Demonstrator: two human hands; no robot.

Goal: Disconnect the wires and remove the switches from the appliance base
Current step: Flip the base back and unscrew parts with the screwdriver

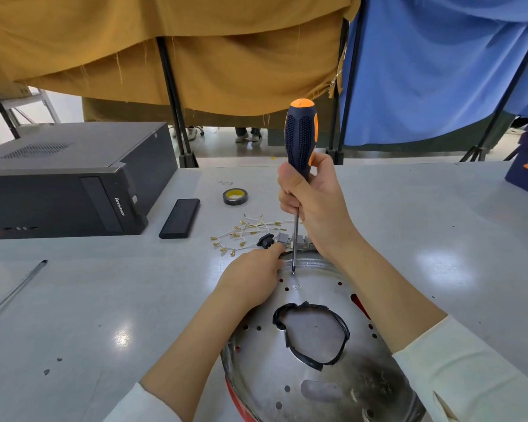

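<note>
The round metal appliance base lies in front of me, with a tape-edged hole in its middle. My right hand grips a black and orange screwdriver upright, its tip down on the base's far rim. My left hand rests on the rim's left side, fingers reaching toward the grey switches just behind the rim. A small black part sits beside them. Loose white wires with brass terminals lie on the table behind.
A black computer case stands at the left. A black flat device and a roll of black tape lie behind the wires. A thin rod lies at the left edge. Cloth partitions hang behind the table.
</note>
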